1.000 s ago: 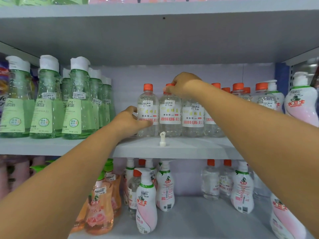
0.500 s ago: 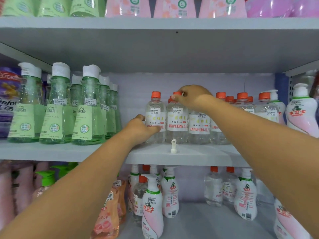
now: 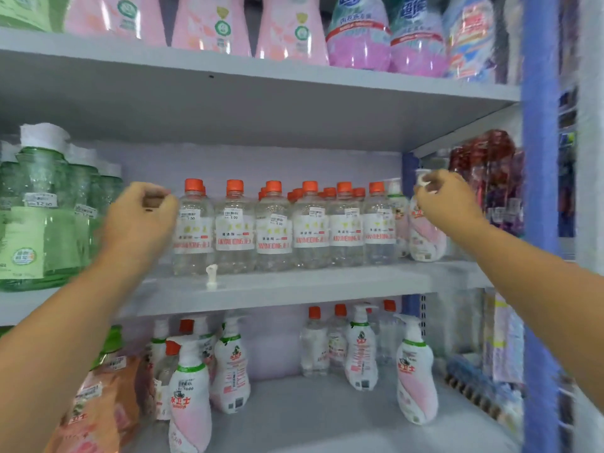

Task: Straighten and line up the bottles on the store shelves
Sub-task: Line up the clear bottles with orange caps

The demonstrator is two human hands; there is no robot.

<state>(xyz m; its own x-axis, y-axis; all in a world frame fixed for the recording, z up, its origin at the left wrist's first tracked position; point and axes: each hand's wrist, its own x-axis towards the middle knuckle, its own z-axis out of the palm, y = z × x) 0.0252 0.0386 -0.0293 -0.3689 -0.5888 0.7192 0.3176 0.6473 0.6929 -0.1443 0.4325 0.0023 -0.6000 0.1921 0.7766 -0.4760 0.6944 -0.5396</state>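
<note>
Clear bottles (image 3: pixel 274 230): transparent glossy plastic, orange smooth plastic caps (image 3: pixel 193 185), white paper-like labels with small price stickers. At 9 o'clock, green bottles (image 3: pixel 42 204): translucent glossy plastic with a pebbled upper surface and white caps. At 3 o'clock, pink-and-white pump bottle (image 3: pixel 425 230): opaque, glossy shrink-film look. Middle shelf (image 3: pixel 294 289): smooth matt pale-grey painted board, apparently metal. Upright post (image 3: pixel 539 191): blue, smooth painted finish. At 12 o'clock, upper packs (image 3: pixel 359 34): shiny wrinkled film. White nozzle (image 3: pixel 211 275): smooth plastic.
</note>
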